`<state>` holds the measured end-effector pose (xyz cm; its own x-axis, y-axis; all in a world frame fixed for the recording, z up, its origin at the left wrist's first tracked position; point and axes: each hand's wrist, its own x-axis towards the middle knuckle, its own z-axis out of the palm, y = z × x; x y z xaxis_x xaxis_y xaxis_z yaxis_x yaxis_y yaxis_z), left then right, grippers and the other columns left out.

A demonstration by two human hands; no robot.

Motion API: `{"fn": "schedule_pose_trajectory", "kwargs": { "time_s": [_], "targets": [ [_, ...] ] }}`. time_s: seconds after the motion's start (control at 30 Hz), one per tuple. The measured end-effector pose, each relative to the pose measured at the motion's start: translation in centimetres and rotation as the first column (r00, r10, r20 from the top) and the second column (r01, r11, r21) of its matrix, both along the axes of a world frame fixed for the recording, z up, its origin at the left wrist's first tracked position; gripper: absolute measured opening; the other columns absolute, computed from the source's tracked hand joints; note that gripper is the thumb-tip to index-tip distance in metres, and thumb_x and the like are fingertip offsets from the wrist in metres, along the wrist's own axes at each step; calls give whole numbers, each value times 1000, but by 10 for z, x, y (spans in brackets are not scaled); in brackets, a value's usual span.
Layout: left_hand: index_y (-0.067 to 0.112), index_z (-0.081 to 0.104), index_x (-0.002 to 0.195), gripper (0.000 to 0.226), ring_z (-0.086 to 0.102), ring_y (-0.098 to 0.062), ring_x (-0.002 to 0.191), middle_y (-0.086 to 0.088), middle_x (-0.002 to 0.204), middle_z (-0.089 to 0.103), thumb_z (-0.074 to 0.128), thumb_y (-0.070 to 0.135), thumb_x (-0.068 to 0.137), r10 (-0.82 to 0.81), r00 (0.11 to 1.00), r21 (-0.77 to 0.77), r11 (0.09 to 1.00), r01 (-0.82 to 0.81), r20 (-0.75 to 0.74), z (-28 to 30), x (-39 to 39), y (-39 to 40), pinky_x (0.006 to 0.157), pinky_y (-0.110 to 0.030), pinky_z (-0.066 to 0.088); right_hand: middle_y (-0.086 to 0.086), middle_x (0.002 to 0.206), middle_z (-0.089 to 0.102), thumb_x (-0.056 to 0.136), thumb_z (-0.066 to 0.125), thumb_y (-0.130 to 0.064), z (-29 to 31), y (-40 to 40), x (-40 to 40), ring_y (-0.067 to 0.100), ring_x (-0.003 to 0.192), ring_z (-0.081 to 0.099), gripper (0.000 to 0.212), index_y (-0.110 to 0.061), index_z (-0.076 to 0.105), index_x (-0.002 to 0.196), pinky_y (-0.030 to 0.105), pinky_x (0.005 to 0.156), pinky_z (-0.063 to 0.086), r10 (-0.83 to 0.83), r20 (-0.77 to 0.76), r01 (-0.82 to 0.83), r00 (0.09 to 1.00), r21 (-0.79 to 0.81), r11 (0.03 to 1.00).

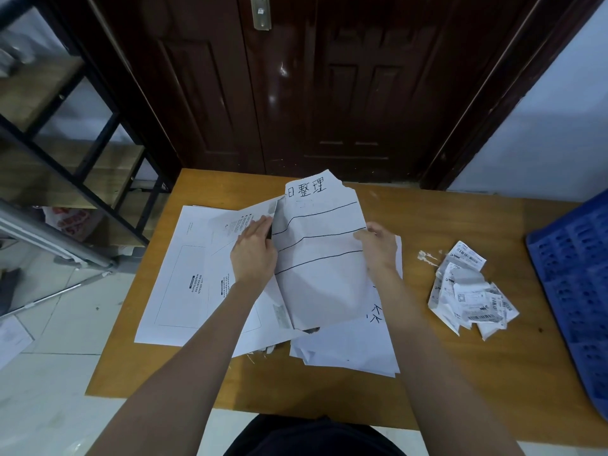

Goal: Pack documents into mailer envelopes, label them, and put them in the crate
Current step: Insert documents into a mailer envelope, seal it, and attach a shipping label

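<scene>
Head cam view, looking down at a wooden worktop (460, 373) pushed up against a dark brown door (296, 77), so I'll place everything off the worktop. Around its middle the left hand (255, 250) has its fingers curled over the open edge of a white mailer envelope (230, 225), pinching that flap side, while the right hand (378, 246) grips the right edge of a document (319, 258), a white sheet with black handwritten characters on top and a few hand-drawn lines across it. The document's lower left edge looks tucked behind the envelope's edge, its top sticking out toward the door. Under them more white mailer envelopes (171, 291) lie flat over the worktop's left half, hanging past its left edge, and a loose pile of white sheets (345, 350) lies toward its near edge, below the document. On the right part of the worktop sits a heap of crumpled barcode labels (470, 291), well apart from the hands. A blue plastic crate (575, 274) is at the worktop's right edge. Left of the worktop there's a black metal shelf rack (82, 143) with wooden boards
</scene>
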<state>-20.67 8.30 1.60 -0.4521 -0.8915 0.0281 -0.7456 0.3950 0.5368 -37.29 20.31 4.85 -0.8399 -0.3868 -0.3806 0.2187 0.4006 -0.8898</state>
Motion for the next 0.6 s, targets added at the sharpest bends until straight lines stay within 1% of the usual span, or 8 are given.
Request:
{"fn": "schedule_pose_trajectory", "kwargs": {
  "time_s": [0.07, 0.13, 0.2, 0.27, 0.37, 0.43, 0.53, 0.6],
  "targets": [
    [18, 51, 138, 50, 42, -20, 135, 0, 143, 49, 42, 1, 91, 6, 1000, -4, 1000, -6, 1, 1, 0, 0, 105, -41, 43, 2, 76, 56, 79, 56, -2, -2, 3, -3, 19, 71, 46, 16, -17, 59, 72, 24, 59, 35, -15, 83, 14, 996, 1, 1000],
    [18, 51, 137, 50, 42, -21, 134, 0, 143, 50, 42, 1, 91, 6, 1000, -7, 1000, -6, -9, 1, -1, 0, 105, -41, 43, 3, 83, 57, 79, 58, -3, -4, 3, -4, 20, 76, 48, 13, -15, 59, 75, 25, 60, 35, 13, 102, -15, 995, 19, 1000],
    [17, 51, 137, 50, 43, -21, 134, -1, 142, 50, 41, 0, 91, 4, 1000, -10, 1000, -4, -20, 2, -1, 0, 105, -41, 43, 0, 84, 57, 81, 59, -5, -6, 3, -5, 19, 81, 49, 9, -14, 59, 82, 23, 59, 36, 51, 107, -57, 993, 53, 997],
    [17, 51, 137, 50, 44, -21, 133, -1, 142, 51, 41, 0, 91, 4, 1000, -17, 1000, -4, -31, 2, -2, 0, 104, -41, 43, -3, 84, 57, 81, 60, -8, -8, 4, -4, 19, 83, 50, 6, -14, 59, 83, 22, 58, 36, 77, 85, -85, 993, 104, 991],
    [18, 51, 137, 50, 44, -21, 133, 0, 142, 50, 41, 1, 91, 6, 999, -18, 1000, -6, -32, 2, -3, 0, 104, -42, 43, -3, 91, 58, 78, 65, -18, -9, 7, -3, 14, 76, 53, 7, -16, 60, 81, 23, 57, 37, 133, -1, -130, 991, 199, 971],
    [18, 51, 137, 49, 44, -22, 132, 0, 141, 51, 41, 1, 91, 1, 999, -18, 1000, -2, -36, 1, -2, 0, 104, -43, 44, 0, 85, 60, 76, 65, -17, -9, 9, -2, 16, 72, 54, 8, -15, 59, 80, 27, 58, 38, 192, -88, -165, 978, 245, 955],
    [16, 51, 137, 50, 45, -23, 132, 0, 141, 51, 41, 0, 91, 3, 998, -26, 1000, -5, -56, -1, -2, -1, 104, -43, 43, 0, 71, 57, 79, 59, -11, -8, 10, 0, 16, 62, 47, 6, -16, 56, 77, 27, 53, 34, 302, -206, -256, 931, 224, 940],
    [14, 49, 138, 52, 41, -24, 134, -3, 144, 47, 41, -3, 90, -10, 997, -36, 999, 7, -80, -3, -2, -2, 108, -43, 39, -6, 63, 48, 79, 55, -6, -7, 9, 3, 12, 56, 39, 21, -22, 49, 67, 24, 49, 30, 368, -252, -318, 895, 218, 923]
  ]
}}
